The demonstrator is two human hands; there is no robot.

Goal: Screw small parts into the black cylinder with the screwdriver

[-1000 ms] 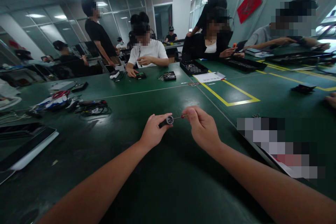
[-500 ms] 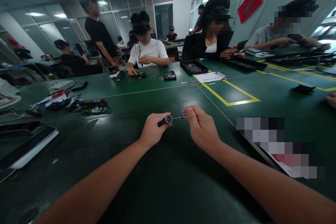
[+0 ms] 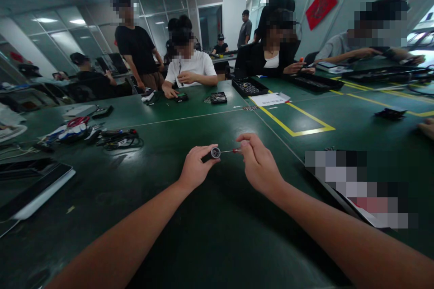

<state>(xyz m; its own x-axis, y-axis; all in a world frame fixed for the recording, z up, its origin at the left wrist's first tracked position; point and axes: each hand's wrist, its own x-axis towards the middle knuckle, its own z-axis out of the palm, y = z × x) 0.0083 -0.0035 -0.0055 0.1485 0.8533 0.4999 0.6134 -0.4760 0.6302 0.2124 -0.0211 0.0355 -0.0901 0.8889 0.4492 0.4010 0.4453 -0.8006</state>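
My left hand (image 3: 196, 167) grips a small black cylinder (image 3: 212, 154) whose round silver end faces right. My right hand (image 3: 259, 165) pinches a thin screwdriver (image 3: 232, 150) with a red handle, and its metal tip points into the cylinder's silver end. Both hands hover just above the dark green table (image 3: 210, 235), a little ahead of me at the centre of the view.
A tangle of cables and tools (image 3: 91, 133) lies to the left, flat panels (image 3: 34, 185) at the left edge. A yellow taped rectangle (image 3: 298, 122), paper (image 3: 271, 98) and black trays (image 3: 249, 86) lie ahead right. Several people sit and stand across the table.
Both hands have drifted slightly up and away from me, keeping the cylinder and screwdriver together. A standing person at the back has stepped to the right.
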